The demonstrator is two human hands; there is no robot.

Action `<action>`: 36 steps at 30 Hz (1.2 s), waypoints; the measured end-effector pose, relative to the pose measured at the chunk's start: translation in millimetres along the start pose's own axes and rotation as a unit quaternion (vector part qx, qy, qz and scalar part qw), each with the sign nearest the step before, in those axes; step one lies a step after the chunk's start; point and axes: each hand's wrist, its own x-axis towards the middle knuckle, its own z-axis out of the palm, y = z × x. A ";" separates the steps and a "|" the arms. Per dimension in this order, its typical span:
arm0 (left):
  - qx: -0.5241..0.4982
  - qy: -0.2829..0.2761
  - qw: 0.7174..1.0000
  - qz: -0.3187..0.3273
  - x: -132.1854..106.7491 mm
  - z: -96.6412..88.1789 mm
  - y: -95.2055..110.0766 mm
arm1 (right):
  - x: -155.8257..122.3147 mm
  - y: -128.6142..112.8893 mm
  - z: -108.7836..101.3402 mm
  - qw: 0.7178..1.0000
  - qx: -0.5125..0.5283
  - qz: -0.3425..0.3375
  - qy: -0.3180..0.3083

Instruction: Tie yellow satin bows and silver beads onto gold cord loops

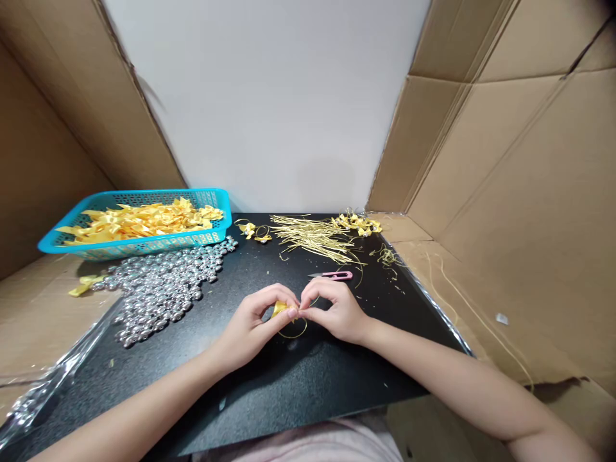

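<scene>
Two fingertip pinches met at the lower centre of the frame, the left hand (255, 316) grasping a yellow bow (278, 308) and the right hand (339, 311) a gold cord (294, 337), apparently mid-tying, so the next move seemed to call for drawing it snug.

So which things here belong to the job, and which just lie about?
Likely the job's: held yellow glossy ribbon; thin gold cord loop; yellow ribbon bows in the blue plastic basket; round silver beads; loose gold cord lengths; pink-handled metal snips; beaded yellow bows at the back.

Likely just lying about: tangled gold cord scraps; small white scrap on brown cardboard.
</scene>
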 end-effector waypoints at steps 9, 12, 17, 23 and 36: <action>0.030 0.073 0.997 -0.017 0.3 4.9 2.5 | -1.0 0.8 2.7 0.998 -0.051 -0.034 0.018; 0.005 0.090 0.995 -0.045 -0.1 6.5 -0.2 | -1.4 0.8 2.2 0.996 -0.079 -0.043 0.012; 0.024 0.116 0.991 -0.063 -2.0 6.2 -0.8 | -0.8 -0.9 3.0 0.995 -0.088 -0.040 0.012; 0.127 0.136 0.982 0.025 -3.8 5.4 1.4 | 1.9 -8.6 5.0 0.997 0.024 0.064 0.022; 0.130 0.022 0.990 -0.042 -1.6 7.1 -14.0 | -2.5 8.8 0.1 0.985 0.027 0.151 -0.079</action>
